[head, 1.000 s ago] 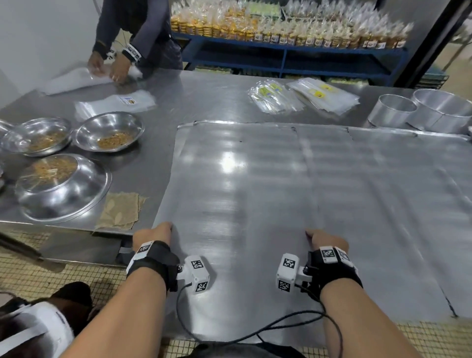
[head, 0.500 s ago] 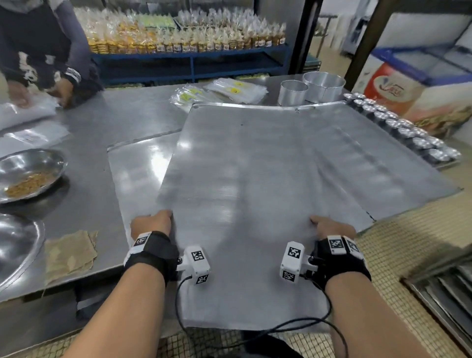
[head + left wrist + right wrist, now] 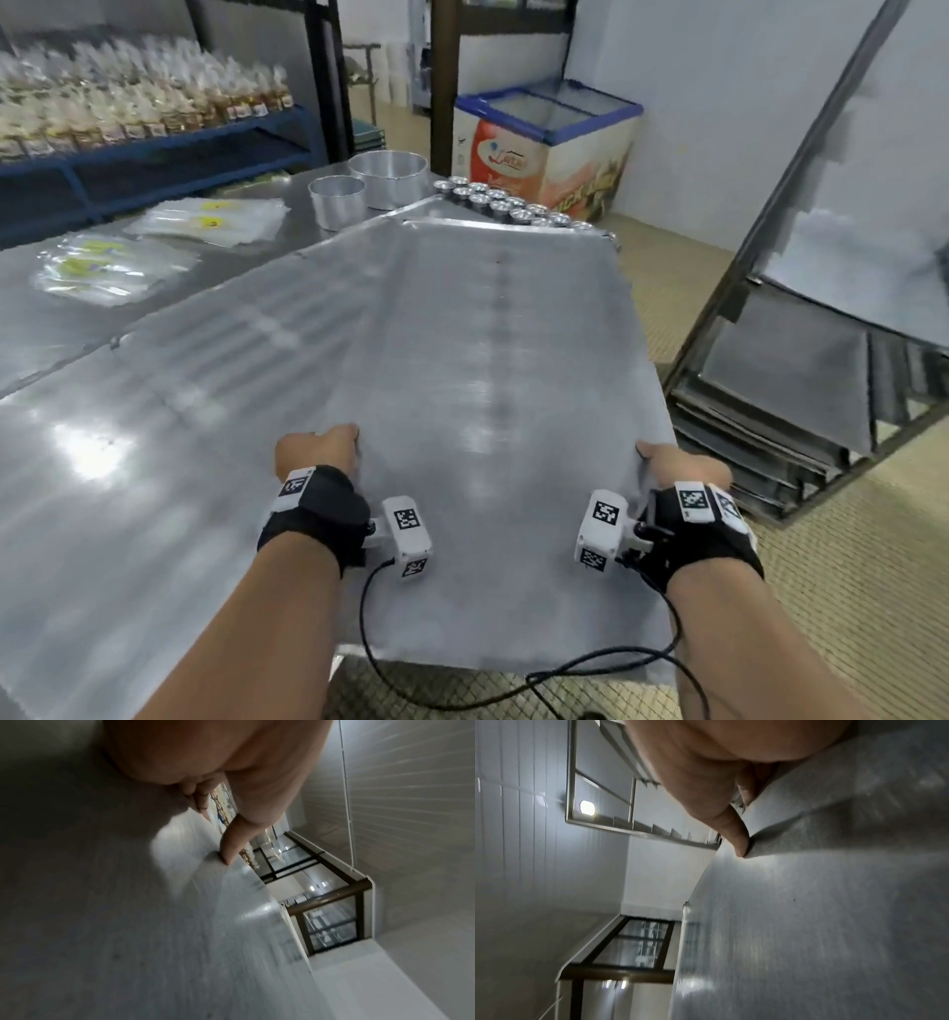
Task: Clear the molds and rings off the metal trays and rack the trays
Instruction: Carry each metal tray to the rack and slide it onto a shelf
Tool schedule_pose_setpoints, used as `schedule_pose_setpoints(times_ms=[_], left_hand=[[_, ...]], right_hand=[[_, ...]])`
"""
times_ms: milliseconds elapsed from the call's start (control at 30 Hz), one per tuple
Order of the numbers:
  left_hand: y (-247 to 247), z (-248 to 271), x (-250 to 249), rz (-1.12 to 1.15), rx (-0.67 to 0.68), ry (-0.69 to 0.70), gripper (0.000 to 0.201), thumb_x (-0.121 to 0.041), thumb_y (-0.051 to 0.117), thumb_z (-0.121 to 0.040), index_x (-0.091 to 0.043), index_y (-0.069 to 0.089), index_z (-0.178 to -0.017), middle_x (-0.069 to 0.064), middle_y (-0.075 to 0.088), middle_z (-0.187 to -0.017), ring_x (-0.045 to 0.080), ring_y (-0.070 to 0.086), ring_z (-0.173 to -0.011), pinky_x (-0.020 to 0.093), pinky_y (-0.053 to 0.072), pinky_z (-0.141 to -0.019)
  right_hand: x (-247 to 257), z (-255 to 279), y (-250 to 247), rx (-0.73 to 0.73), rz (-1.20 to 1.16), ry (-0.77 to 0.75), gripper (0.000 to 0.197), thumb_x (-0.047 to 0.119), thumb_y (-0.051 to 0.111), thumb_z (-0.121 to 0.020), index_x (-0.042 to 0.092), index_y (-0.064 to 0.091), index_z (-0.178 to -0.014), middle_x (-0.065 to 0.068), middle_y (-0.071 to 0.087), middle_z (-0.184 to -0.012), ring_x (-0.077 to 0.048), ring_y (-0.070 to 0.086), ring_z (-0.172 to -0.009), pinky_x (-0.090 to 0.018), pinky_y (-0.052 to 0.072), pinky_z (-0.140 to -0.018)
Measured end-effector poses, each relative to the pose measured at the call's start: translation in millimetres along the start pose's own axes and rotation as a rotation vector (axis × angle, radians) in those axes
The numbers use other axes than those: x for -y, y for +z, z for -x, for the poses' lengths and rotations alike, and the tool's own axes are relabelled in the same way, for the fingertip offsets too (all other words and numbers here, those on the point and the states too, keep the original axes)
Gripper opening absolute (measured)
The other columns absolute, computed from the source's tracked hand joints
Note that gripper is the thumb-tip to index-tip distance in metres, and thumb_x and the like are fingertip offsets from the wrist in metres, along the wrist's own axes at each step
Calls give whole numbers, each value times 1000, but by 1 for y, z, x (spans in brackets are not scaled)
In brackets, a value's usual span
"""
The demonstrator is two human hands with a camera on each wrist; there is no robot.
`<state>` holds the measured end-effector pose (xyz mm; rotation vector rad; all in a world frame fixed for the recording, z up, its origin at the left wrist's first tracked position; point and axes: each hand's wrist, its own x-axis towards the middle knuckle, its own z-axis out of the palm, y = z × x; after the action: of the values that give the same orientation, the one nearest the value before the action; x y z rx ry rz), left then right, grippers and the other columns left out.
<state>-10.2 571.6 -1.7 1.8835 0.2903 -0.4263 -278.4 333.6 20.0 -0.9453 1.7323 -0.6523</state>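
Observation:
A large flat metal tray is held off the table in front of me, bare on top. My left hand grips its left edge and my right hand grips its right edge, thumbs on top, fingers hidden under the sheet. In the left wrist view the thumb presses the tray; in the right wrist view the thumb presses the tray. Two metal rings and a row of small molds stand beyond it. A tray rack stands on the floor at the right.
Another metal tray lies on the steel table at the left. Plastic bag stacks lie at the back left. A blue shelf of packed goods and a chest freezer stand behind. Tiled floor lies at the right.
The tray has been lifted off the table and swung to the right toward the rack, and my view has turned right with it. Both hands keep their grip on its edges.

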Motion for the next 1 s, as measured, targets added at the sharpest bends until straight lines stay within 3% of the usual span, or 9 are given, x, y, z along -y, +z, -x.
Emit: schedule_pose_setpoints(times_ms=[100, 267, 400, 533, 600, 667, 767, 867, 1000], left_hand=[[50, 7, -10, -91, 84, 39, 39, -27, 79, -72, -1, 68, -97, 13, 70, -97, 35, 65, -92, 34, 52, -83], [126, 41, -23, -202, 236, 99, 33, -30, 71, -65, -1, 70, -81, 9, 69, -79, 30, 63, -75, 27, 43, -61], [188, 77, -35, -249, 298, 149, 39, -32, 74, -67, 1, 66, -85, 10, 68, -85, 30, 57, -73, 30, 42, -67], [248, 113, -43, -257, 365, 140, 29, -27, 77, -65, -3, 68, -79, 8, 70, -80, 31, 68, -79, 32, 50, -67], [281, 127, -42, -234, 386, 128, 35, -29, 77, -54, -4, 69, -77, 9, 72, -78, 32, 71, -77, 39, 60, -72], [311, 145, -41, -241, 405, 142, 43, -28, 75, -52, -2, 70, -85, 11, 73, -82, 32, 71, -77, 46, 61, -77], [345, 177, -45, -257, 426, 189, 50, -26, 75, -57, 2, 71, -98, 15, 73, -95, 34, 70, -84, 42, 60, -81], [375, 203, -47, -240, 460, 208, 45, -21, 77, -69, 7, 67, -102, 17, 70, -100, 35, 69, -91, 35, 55, -77], [409, 229, -49, -257, 488, 212, 31, -19, 75, -70, 2, 64, -89, 17, 69, -95, 34, 68, -82, 38, 57, -75]], right_hand=[[2, -19, -42, -63, -50, 25, 51, 18, 86, -68, -6, 66, -109, -17, 71, -102, -34, 70, -90, -38, 56, -84], [4, -52, -107, -125, -100, 38, 55, 19, 84, -73, -6, 64, -117, -18, 70, -112, -29, 66, -91, -31, 47, -74], [8, -89, -157, -202, -110, 83, 55, 22, 85, -74, -8, 60, -112, -17, 67, -112, -30, 64, -91, -33, 49, -77], [13, -125, -201, -222, -111, 102, 61, 26, 82, -79, -8, 56, -123, -17, 63, -119, -27, 57, -78, -31, 45, -60], [12, -142, -223, -261, -99, 117, 67, 28, 84, -72, -8, 56, -121, -19, 65, -118, -32, 64, -91, -36, 54, -79], [10, -162, -244, -283, -131, 83, 58, 28, 82, -71, -3, 62, -115, -21, 68, -113, -36, 67, -99, -45, 55, -90], [4, -191, -275, -248, -144, 24, 53, 34, 76, -77, 4, 65, -118, -16, 67, -118, -29, 67, -103, -45, 55, -94], [1, -225, -305, -245, -188, 18, 62, 40, 75, -68, 7, 65, -119, -14, 67, -121, -30, 66, -109, -48, 54, -96], [19, -233, -331, -297, -220, 24, 52, 29, 74, -80, 3, 62, -122, -15, 65, -119, -31, 64, -109, -47, 52, -98]])
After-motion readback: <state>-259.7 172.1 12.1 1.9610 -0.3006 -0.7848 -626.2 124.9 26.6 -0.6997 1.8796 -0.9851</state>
